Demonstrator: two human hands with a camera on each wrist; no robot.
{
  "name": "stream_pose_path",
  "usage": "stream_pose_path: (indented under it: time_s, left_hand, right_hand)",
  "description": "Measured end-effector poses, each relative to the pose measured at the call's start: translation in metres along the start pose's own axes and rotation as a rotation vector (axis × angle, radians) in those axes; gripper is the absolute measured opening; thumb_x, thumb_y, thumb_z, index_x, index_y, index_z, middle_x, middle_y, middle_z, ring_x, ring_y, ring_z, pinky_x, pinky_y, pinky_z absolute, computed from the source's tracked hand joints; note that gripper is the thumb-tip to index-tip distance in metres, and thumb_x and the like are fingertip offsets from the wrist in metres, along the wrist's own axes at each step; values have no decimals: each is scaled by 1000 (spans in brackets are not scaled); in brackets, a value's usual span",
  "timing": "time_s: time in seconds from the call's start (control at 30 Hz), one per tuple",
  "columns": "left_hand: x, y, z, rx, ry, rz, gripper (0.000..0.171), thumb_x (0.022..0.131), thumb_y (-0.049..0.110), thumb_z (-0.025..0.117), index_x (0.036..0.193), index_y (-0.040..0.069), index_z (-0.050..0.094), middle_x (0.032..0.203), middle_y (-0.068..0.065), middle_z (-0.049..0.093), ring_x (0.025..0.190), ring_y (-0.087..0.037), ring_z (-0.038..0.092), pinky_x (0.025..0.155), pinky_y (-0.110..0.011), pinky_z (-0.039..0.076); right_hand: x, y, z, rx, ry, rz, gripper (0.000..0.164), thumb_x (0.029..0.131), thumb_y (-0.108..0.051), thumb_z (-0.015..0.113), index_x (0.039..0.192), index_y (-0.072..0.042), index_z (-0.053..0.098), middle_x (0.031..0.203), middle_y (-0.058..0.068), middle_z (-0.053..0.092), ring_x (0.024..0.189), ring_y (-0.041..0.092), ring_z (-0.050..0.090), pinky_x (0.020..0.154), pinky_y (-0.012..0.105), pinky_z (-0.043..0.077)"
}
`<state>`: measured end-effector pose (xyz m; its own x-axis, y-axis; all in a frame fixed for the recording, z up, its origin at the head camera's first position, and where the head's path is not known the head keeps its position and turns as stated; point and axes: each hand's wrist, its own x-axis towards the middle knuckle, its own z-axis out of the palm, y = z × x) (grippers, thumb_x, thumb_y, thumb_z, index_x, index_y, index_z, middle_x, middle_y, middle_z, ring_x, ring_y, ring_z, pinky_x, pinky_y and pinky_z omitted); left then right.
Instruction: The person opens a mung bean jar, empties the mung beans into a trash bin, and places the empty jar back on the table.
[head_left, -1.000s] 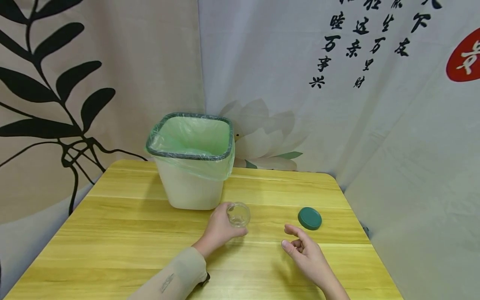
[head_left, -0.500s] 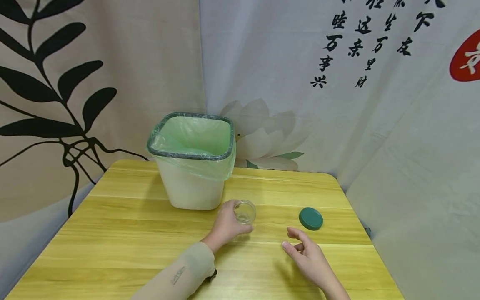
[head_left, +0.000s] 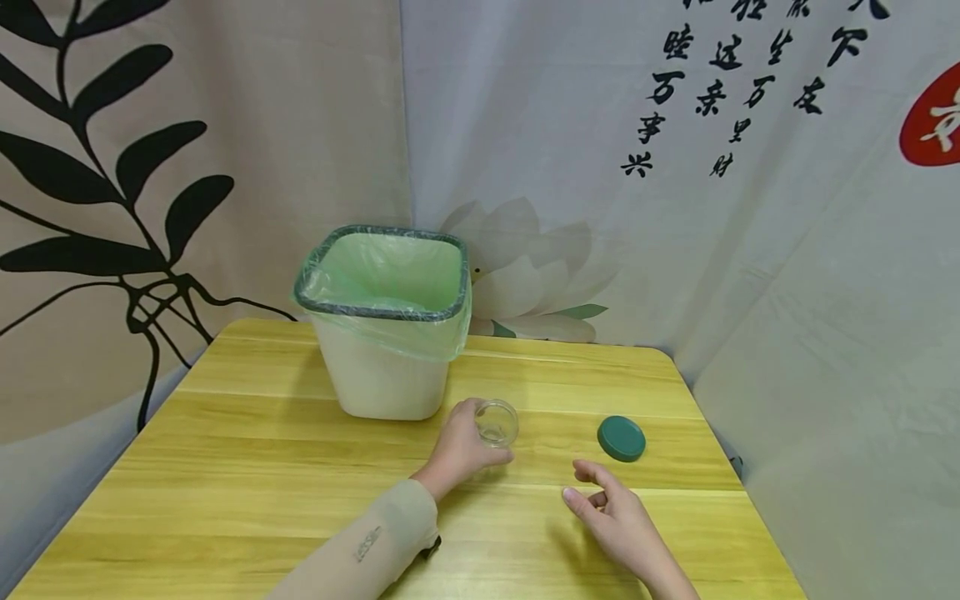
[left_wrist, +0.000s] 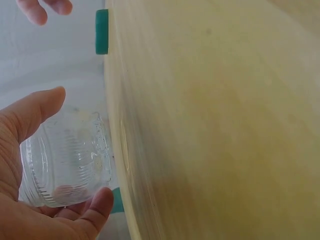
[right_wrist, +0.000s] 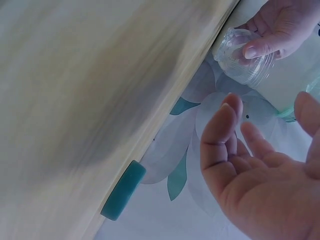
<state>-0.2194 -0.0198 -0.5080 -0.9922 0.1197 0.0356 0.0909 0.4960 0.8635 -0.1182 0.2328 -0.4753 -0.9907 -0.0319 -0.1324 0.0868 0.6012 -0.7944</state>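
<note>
My left hand [head_left: 467, 443] holds a clear glass jar [head_left: 497, 422], its thumb on one side and the fingers round the other. The jar is upright and its open mouth faces up. Ribbed sides show on the jar [left_wrist: 70, 160] in the left wrist view; whether its base touches the table is unclear. A round green lid [head_left: 621, 438] lies flat on the table, right of the jar. Just in front of the lid hovers my right hand [head_left: 618, 521], its fingers loosely bent round nothing. The right wrist view shows the lid [right_wrist: 123, 190] apart from that hand.
A white bin [head_left: 386, 379] with a green liner bag [head_left: 390, 267] stands at the back left of the wooden table [head_left: 225, 467], close behind my left hand. Printed cloth curtains [head_left: 525, 108] hang behind and beside the table.
My left hand has carried the jar a short way to the right, away from the bin. My right hand has barely moved, and the lid stays in place.
</note>
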Motion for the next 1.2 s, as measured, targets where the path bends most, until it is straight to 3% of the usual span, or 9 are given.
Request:
stream_pose_path:
  time_s: [1.2]
  left_hand:
    - [23, 4, 13, 115, -47, -58, 98, 69, 27, 103, 147, 0, 51, 140, -19, 60, 127, -35, 62, 110, -51, 55]
  right_hand:
    - [2, 4, 2, -25, -26, -13, 57, 100, -43, 74, 148, -13, 61, 144, 14, 67, 84, 13, 65, 71, 23, 52]
